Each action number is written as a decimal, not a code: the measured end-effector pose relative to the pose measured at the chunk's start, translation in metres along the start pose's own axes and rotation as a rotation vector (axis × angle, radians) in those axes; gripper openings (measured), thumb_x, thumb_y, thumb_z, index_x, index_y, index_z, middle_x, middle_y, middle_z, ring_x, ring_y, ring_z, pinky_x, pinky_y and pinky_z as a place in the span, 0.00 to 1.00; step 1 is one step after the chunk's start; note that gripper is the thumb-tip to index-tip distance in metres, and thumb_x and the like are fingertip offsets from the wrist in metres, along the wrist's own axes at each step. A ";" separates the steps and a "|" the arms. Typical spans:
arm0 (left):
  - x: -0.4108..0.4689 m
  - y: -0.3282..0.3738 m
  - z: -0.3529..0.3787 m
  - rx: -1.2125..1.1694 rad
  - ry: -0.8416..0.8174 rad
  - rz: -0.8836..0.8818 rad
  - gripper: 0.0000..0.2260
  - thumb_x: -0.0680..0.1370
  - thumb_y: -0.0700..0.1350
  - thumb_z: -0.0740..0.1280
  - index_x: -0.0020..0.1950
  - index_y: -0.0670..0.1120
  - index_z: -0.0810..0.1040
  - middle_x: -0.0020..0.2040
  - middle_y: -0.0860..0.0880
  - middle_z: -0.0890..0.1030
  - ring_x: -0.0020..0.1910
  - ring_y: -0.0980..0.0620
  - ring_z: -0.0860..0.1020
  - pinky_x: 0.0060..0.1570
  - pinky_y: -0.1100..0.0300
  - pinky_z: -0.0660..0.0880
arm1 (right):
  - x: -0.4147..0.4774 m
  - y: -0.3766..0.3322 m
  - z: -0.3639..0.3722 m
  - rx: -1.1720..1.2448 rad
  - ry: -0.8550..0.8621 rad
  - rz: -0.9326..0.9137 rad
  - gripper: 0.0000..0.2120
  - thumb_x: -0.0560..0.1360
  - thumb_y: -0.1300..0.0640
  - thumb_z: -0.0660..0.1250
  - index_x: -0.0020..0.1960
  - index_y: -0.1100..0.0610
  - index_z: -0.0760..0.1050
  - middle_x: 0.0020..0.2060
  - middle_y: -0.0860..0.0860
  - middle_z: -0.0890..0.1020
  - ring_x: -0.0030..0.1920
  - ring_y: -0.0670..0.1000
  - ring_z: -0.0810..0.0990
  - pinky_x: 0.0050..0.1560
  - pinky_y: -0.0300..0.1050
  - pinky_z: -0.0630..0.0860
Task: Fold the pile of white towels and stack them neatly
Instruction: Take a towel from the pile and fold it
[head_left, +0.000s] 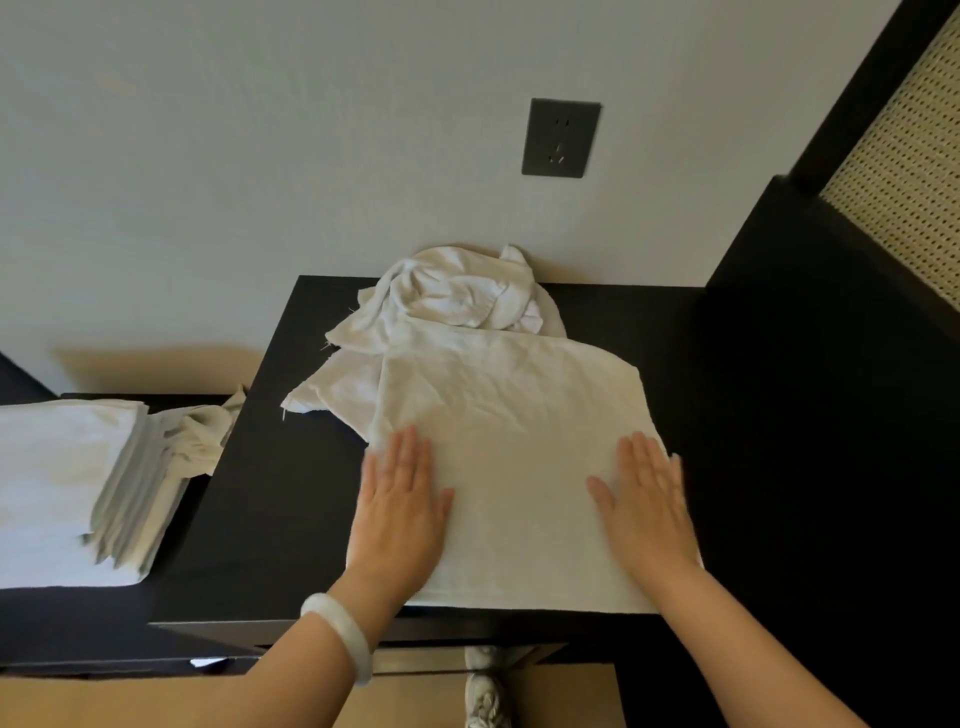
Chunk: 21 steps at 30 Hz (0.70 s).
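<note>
Towel lies flat under both hands, left and right, palms down, fingers straight.

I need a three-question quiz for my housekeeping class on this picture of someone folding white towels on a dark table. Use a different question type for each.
1. True or false: the left hand and the right hand both lie flat, fingers straight, on the spread towel.
2. Where is the stack of folded towels? A) on the person's left B) under the wall socket C) on the floor
3. Fill in: the crumpled pile lies at the ___ edge of the dark table, by the wall.
Key: 1 true; 2 A; 3 far.
</note>
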<state>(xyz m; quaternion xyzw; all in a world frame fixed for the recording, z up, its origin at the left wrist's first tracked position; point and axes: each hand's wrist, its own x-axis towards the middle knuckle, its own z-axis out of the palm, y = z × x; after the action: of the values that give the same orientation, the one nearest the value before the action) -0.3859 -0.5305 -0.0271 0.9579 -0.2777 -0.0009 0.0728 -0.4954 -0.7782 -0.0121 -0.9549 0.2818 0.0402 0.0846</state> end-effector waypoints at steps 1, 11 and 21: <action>0.011 0.010 -0.001 -0.023 0.022 0.069 0.32 0.82 0.59 0.36 0.80 0.41 0.54 0.80 0.43 0.52 0.79 0.44 0.49 0.76 0.47 0.42 | 0.006 -0.017 0.000 0.063 0.007 -0.065 0.35 0.81 0.37 0.38 0.81 0.55 0.39 0.79 0.48 0.39 0.79 0.49 0.36 0.75 0.46 0.29; 0.033 0.023 0.024 -0.016 -0.013 0.218 0.28 0.83 0.58 0.40 0.81 0.48 0.47 0.81 0.47 0.46 0.80 0.48 0.44 0.75 0.47 0.43 | 0.013 -0.051 0.021 0.079 -0.055 -0.354 0.38 0.74 0.34 0.28 0.80 0.50 0.36 0.79 0.44 0.37 0.77 0.40 0.34 0.75 0.39 0.30; 0.040 0.032 0.021 -0.001 -0.018 0.166 0.28 0.85 0.57 0.41 0.77 0.44 0.65 0.77 0.43 0.65 0.76 0.44 0.62 0.70 0.47 0.54 | 0.027 -0.071 0.009 0.104 -0.064 -0.383 0.40 0.70 0.35 0.26 0.78 0.51 0.34 0.75 0.43 0.34 0.75 0.40 0.31 0.73 0.39 0.27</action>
<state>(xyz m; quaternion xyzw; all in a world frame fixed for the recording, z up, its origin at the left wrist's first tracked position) -0.3698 -0.5814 -0.0422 0.9316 -0.3566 -0.0034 0.0704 -0.4346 -0.7324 -0.0142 -0.9837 0.0937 0.0391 0.1487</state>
